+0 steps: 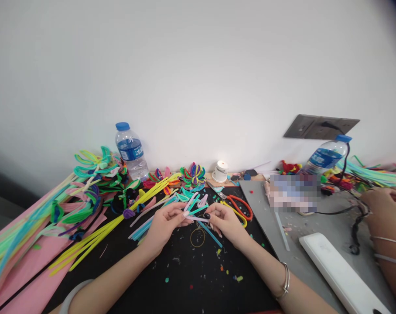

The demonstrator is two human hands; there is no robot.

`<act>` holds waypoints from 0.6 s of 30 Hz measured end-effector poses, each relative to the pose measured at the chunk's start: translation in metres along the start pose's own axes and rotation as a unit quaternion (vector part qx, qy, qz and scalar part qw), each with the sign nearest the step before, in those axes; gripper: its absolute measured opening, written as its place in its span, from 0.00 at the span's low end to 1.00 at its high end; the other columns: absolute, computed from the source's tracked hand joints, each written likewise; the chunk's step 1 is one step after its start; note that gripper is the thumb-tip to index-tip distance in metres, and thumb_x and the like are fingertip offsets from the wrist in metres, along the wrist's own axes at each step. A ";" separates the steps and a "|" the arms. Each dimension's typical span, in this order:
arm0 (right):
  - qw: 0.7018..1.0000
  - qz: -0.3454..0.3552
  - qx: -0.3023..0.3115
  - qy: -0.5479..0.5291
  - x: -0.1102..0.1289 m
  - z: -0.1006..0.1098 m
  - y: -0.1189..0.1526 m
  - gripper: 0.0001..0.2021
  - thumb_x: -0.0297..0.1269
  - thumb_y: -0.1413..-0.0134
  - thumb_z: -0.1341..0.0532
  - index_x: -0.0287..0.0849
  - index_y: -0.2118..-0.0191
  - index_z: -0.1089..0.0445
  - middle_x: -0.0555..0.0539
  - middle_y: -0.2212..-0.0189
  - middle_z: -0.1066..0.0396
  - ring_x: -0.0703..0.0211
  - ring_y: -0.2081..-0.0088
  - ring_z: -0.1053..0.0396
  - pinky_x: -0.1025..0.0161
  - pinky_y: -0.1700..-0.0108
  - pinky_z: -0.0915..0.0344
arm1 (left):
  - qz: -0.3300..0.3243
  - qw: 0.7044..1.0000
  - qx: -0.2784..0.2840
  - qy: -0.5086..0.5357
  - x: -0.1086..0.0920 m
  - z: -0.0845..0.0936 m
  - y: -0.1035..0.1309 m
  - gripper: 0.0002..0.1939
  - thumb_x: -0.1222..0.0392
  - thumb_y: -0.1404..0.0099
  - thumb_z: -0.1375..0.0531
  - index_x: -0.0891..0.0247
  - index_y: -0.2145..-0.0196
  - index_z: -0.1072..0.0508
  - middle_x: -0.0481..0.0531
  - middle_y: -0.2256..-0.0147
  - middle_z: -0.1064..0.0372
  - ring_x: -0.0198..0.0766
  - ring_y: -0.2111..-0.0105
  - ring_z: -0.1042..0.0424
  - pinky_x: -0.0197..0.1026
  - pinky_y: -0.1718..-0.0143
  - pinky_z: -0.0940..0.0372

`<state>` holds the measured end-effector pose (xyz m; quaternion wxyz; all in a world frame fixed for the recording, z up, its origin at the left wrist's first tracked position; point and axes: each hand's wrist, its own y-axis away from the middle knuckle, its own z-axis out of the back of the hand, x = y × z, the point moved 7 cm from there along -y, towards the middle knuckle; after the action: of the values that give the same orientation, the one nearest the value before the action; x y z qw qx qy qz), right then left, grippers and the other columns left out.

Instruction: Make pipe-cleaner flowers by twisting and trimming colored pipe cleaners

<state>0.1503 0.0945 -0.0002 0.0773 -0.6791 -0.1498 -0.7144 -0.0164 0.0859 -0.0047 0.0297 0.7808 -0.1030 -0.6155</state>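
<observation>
Between my two hands is a small bunch of pipe cleaners (194, 208) in lilac, teal and blue, spread out like a fan. My left hand (170, 222) pinches the bunch where the stems meet. A lilac end of it lies between the thumb and fingers of my right hand (222, 222), whose nails are dark. More blue pipe cleaners (145, 226) lie on the black mat beside my left hand. Scissors (215, 190) with their blades apart and a red-orange pipe cleaner loop (240, 205) rest just beyond my right hand.
Finished pipe cleaner flowers (96, 163) and long yellow stems (119, 222) crowd the left side. Water bottles (131, 150) stand by the wall. A white paper cup (220, 171) sits at the back. On the right are a white case (338, 270) and another person's hand (384, 203).
</observation>
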 end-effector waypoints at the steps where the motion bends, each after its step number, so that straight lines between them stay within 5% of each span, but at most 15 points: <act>1: 1.000 0.012 -0.009 0.002 0.002 0.001 0.000 0.13 0.43 0.55 0.36 0.41 0.70 0.37 0.58 0.84 0.41 0.71 0.84 0.48 0.71 0.82 0.53 | 0.000 1.000 -0.005 0.008 0.000 0.001 0.000 0.19 0.55 0.48 0.34 0.67 0.61 0.30 0.49 0.74 0.25 0.39 0.71 0.23 0.38 0.64 0.30; 4: 0.999 0.031 -0.029 0.005 0.005 0.001 0.001 0.12 0.38 0.60 0.33 0.40 0.70 0.35 0.59 0.83 0.42 0.72 0.83 0.47 0.72 0.81 0.51 | -0.006 1.000 -0.010 0.020 0.000 0.001 0.001 0.20 0.56 0.47 0.34 0.67 0.59 0.31 0.50 0.73 0.24 0.38 0.70 0.23 0.38 0.64 0.29; 10: 0.996 -0.012 -0.016 -0.086 0.000 -0.008 0.005 0.12 0.39 0.57 0.36 0.40 0.67 0.36 0.54 0.80 0.31 0.69 0.85 0.39 0.72 0.84 0.44 | -0.011 1.000 0.005 -0.004 0.003 -0.004 0.003 0.17 0.56 0.47 0.35 0.66 0.61 0.30 0.49 0.75 0.25 0.40 0.71 0.23 0.38 0.66 0.29; 18: 0.991 -0.013 -0.039 -0.127 0.000 -0.002 0.005 0.13 0.40 0.56 0.34 0.38 0.66 0.33 0.54 0.81 0.31 0.69 0.84 0.37 0.71 0.81 0.38 | -0.011 0.996 0.037 -0.086 0.005 -0.008 0.002 0.12 0.57 0.46 0.36 0.67 0.66 0.25 0.52 0.71 0.23 0.41 0.71 0.23 0.40 0.65 0.28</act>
<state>0.1498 0.0892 0.0007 0.0221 -0.7651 -0.1392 -0.6282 -0.0079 0.0819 -0.0076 -0.0149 0.7269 -0.1192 -0.6762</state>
